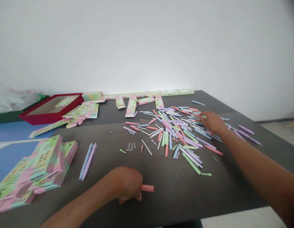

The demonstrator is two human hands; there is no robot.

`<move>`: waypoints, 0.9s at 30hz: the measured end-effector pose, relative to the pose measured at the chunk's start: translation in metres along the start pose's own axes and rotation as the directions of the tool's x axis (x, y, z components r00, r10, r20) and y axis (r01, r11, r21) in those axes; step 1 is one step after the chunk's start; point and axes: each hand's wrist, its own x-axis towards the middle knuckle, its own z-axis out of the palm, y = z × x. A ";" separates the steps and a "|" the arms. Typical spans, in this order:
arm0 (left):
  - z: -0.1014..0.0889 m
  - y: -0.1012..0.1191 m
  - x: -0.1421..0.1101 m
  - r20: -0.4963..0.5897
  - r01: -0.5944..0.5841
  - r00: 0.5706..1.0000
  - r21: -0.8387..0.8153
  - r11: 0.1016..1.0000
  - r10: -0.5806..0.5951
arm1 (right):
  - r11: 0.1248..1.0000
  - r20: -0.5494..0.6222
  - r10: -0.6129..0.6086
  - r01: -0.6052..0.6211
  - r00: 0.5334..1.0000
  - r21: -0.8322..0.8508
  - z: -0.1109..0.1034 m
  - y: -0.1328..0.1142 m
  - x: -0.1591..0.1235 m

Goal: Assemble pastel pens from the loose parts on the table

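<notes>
Head: dark table; pens; wall

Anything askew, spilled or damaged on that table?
Two things: a heap of loose pen parts lies strewn on the table, crossing at all angles; the front-left cartons overlap crookedly, unlike the straighter row of cartons along the wall. No clear damage visible.

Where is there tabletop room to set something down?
Bare tabletop shows at the front, between the left hand and right forearm; another patch separates the paired pens from the heap of pen parts. Crowded: that heap, around the right hand, and the stacked boxes at left.
</notes>
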 end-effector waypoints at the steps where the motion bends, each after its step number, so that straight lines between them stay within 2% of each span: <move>1: -0.001 0.000 0.000 0.001 -0.001 1.000 -0.002 1.000 0.001 | 0.999 0.024 -0.032 0.032 0.999 0.003 0.000 -0.002 -0.001; 3: -0.001 0.000 -0.001 0.002 -0.002 1.000 -0.004 1.000 0.002 | 0.996 0.076 -0.089 0.088 0.993 0.009 0.001 -0.004 -0.005; 5: -0.001 -0.001 -0.002 -0.014 -0.008 1.000 -0.001 1.000 0.008 | 0.996 0.088 -0.090 0.088 0.992 0.017 0.003 -0.001 -0.008; 9: 0.003 -0.003 -0.002 -0.050 -0.024 0.998 -0.017 1.000 0.023 | 0.999 0.006 0.018 -0.018 1.000 0.032 0.001 0.012 -0.015; 13: 0.005 -0.006 -0.003 -0.095 -0.031 0.995 -0.037 0.999 0.027 | 0.990 -0.100 0.139 -0.137 0.985 0.028 -0.013 0.024 -0.022; 16: 0.003 -0.007 -0.005 -0.080 -0.030 0.996 -0.031 0.999 0.028 | 0.987 -0.102 0.159 -0.157 0.982 0.029 -0.022 0.029 -0.031; 20: -0.001 -0.006 -0.008 -0.073 -0.014 0.997 -0.015 1.000 0.013 | 0.995 -0.025 0.091 -0.090 0.996 0.038 -0.021 0.032 -0.047; 25: -0.002 -0.005 -0.008 -0.053 -0.017 0.998 0.016 1.000 0.018 | 0.989 0.049 -0.124 0.119 0.991 0.084 -0.003 0.037 -0.055; 27: -0.001 -0.006 -0.007 -0.053 -0.009 0.999 0.015 1.000 0.010 | 0.988 0.054 -0.131 0.126 0.990 0.085 0.002 0.042 -0.054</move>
